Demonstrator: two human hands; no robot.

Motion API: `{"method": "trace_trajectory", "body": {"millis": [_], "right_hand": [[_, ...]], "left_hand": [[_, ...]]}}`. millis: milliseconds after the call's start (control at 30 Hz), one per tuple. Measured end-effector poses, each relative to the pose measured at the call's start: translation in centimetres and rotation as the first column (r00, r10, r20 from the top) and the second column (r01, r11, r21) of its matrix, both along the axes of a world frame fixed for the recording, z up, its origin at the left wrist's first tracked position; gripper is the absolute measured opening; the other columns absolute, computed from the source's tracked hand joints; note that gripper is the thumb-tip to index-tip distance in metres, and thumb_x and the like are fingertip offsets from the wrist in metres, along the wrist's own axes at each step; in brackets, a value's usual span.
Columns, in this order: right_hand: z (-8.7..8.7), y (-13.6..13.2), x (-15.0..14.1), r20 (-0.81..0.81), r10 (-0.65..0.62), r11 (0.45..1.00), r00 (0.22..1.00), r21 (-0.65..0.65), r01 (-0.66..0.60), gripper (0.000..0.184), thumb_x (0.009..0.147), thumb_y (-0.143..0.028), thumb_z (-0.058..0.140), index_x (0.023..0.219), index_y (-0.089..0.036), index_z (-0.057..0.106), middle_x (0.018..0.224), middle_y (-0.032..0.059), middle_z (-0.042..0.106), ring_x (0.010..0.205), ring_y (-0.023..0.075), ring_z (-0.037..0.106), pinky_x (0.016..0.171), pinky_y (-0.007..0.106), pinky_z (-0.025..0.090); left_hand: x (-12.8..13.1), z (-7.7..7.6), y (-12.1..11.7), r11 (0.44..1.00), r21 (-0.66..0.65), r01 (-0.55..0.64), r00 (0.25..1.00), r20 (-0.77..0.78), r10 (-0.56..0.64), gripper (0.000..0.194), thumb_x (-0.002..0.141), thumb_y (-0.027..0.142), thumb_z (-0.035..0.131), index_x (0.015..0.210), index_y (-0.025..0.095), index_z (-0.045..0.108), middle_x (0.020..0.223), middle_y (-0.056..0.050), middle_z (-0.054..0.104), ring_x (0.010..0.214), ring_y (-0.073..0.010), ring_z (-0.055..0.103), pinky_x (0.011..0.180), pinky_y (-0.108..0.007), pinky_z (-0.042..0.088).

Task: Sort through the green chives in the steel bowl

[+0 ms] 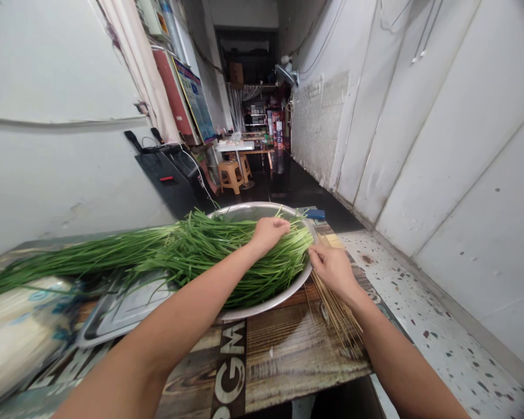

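A large bunch of long green chives (170, 256) lies across a round metal basin (283, 297) and trails left over the table. My left hand (268, 231) rests on the cut ends of the chives inside the basin, fingers curled and pinching some stalks. My right hand (332, 269) is at the basin's right rim, fingers pinched at the tips of the chive ends. A bundle of thin bamboo skewers (338, 317) lies on the table under my right wrist.
A wood-pattern table (279, 355) holds a flat metal tray (126, 311) left of the basin and a pale sack (13, 331) at far left. A speckled floor and white wall run along the right. A narrow corridor with stools (231, 174) lies beyond.
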State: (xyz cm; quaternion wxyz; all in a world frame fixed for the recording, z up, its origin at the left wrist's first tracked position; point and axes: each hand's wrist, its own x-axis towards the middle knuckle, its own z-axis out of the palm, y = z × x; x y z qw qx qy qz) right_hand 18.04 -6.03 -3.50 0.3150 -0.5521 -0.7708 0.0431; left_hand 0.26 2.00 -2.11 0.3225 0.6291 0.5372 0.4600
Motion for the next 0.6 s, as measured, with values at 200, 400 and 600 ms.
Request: {"method": "trace_trajectory", "body": {"millis": [200,400,600], "right_hand": [[0.17,-0.13,0.00,0.009,-0.013,1.000,1.000,-0.010,0.013,0.029,0.086,-0.026,0.041,0.072,-0.021,0.066,0.064,0.0015,0.066,0.058,0.0133,0.055,0.054,0.024,0.026],[0.15,0.01,0.01,0.018,-0.020,1.000,1.000,-0.018,0.020,0.029,0.086,-0.027,0.042,0.076,-0.021,0.069,0.064,0.0020,0.067,0.057,0.0138,0.056,0.054,0.024,0.026],[0.13,0.06,0.00,0.005,-0.021,1.000,1.000,-0.016,0.021,0.029,0.085,-0.027,0.042,0.076,-0.021,0.069,0.065,0.0021,0.068,0.058,0.0142,0.056,0.055,0.024,0.026]], "left_hand": [[-0.03,-0.02,-0.06,1.000,0.003,0.007,1.000,0.002,-0.007,0.021,0.063,0.023,0.065,0.079,0.012,0.072,0.074,-0.007,0.071,0.069,-0.0167,0.062,0.071,-0.027,0.047],[-0.22,-0.15,0.03,0.999,0.036,0.013,1.000,-0.016,-0.012,0.022,0.064,0.025,0.067,0.081,0.013,0.073,0.079,-0.007,0.072,0.075,-0.0183,0.064,0.077,-0.029,0.047],[-0.16,-0.22,0.13,0.999,0.046,-0.002,1.000,-0.031,0.004,0.020,0.065,0.025,0.065,0.079,0.014,0.074,0.080,-0.006,0.073,0.077,-0.0184,0.064,0.080,-0.029,0.047]]}}
